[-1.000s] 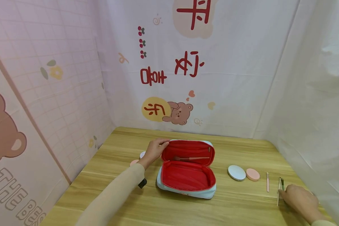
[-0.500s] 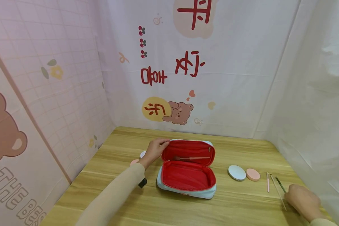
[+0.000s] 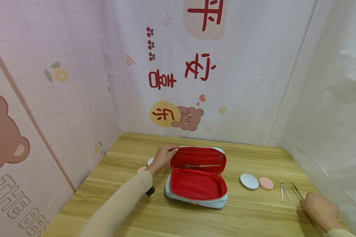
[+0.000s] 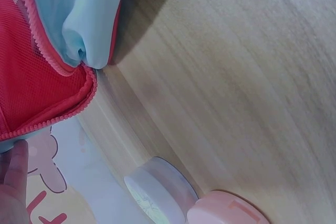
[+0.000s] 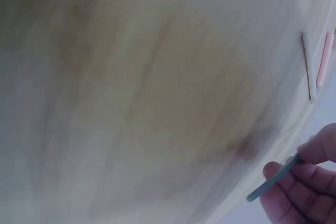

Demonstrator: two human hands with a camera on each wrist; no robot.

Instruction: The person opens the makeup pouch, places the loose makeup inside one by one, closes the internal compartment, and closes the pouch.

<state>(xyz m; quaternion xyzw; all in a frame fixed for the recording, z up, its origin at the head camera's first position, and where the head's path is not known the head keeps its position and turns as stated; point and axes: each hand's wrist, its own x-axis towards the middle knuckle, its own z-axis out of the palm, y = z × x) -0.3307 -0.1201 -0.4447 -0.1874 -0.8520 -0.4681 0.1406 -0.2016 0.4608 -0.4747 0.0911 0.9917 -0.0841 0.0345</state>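
Observation:
In the head view, a light-blue cosmetic bag point(image 3: 195, 204) with red lining lies unzipped mid-table, lid raised. My left hand point(image 3: 162, 158) holds the lid's upper left corner; its fingers point(image 4: 19, 169) show at that edge in the left wrist view. A pink-handled makeup brush point(image 3: 207, 166) lies across the lid's inside. At the right, my right hand point(image 3: 320, 210) pinches a thin green-handled brush point(image 5: 273, 183) between thumb and fingers. Left of that hand a slim pale stick point(image 3: 291, 203) lies slanted, its top at a short pink stick point(image 3: 282, 192).
A round pale-blue case point(image 3: 249, 181) and a smaller round pink case point(image 3: 266, 183) lie right of the bag. Beyond my left forearm are a white round container point(image 4: 160, 192), a pink one point(image 4: 226, 209) and a black-ended item point(image 3: 150, 191). Curtains bound the table point(image 3: 240, 217).
The pale stick has come away from my right hand and lies slanted, its top now at the pink stick. The right hand has shifted slightly right. The left hand stays at the lid.

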